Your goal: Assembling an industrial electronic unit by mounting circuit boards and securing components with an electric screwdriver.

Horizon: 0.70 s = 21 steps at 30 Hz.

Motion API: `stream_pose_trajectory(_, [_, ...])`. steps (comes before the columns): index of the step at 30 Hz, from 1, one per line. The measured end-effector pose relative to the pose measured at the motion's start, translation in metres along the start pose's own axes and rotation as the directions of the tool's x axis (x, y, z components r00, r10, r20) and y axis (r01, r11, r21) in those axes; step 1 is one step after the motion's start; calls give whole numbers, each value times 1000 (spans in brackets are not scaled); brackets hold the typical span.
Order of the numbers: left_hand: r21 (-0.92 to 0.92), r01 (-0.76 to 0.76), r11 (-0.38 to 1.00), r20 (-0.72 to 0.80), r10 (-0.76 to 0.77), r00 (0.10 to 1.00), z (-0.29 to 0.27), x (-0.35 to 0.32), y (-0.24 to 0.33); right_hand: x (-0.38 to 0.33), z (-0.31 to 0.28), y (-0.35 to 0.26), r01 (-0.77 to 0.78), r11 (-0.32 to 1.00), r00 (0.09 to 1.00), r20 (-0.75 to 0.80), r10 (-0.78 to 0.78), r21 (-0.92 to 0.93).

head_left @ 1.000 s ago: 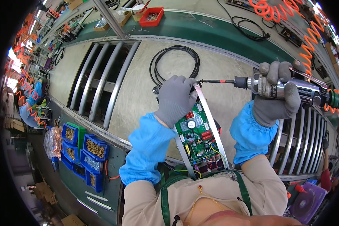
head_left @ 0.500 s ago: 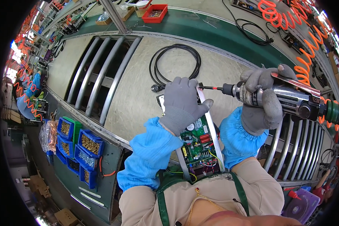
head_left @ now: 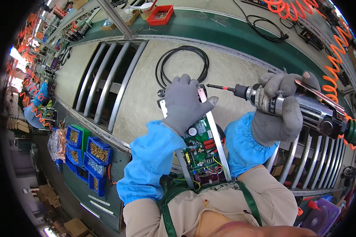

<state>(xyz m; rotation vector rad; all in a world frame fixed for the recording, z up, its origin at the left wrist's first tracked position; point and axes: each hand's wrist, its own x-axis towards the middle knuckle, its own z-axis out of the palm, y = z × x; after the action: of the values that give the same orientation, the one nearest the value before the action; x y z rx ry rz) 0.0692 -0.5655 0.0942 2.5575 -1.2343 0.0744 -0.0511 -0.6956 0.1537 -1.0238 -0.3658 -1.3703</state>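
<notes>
1. Your left hand (head_left: 184, 103): grey knit glove, bright blue sleeve cover.
2. Your right hand (head_left: 279, 108): grey knit glove, same bright blue sleeve cover.
3. Power screwdriver (head_left: 300, 104): silver and black body, black bit with a red band, dark green rear end.
4. Circuit board (head_left: 201, 152): green, with red, black, yellow and white parts, in a silver frame.
5. Coiled cable (head_left: 182, 65): black.
6. Worktop (head_left: 142, 98): beige, with a green border.
7. Parts bins (head_left: 89, 152): blue, one green, filled with brass-coloured pieces.
8. Tray (head_left: 160, 15): red.
9. Spiral hose (head_left: 332, 85): orange.
10. Your apron straps (head_left: 168, 221): dark green over tan.
</notes>
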Motion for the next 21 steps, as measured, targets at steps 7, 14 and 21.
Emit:
stream_pose_trajectory(7, [-30, -115, 993, -90, 112, 990, 3, 2, -3, -8, 17, 4, -210, 922, 976, -123, 179, -326])
stream_pose_trajectory(14, [-62, -146, 987, -124, 137, 983, 1, 2, -5, -12, 26, 12, -303, 947, 952, -80, 296, -106])
stream_pose_trajectory(21, [-39, -143, 989, -143, 137, 980, 4, 4, -5, -10, 33, 21, -173, 873, 971, 66, 228, -456])
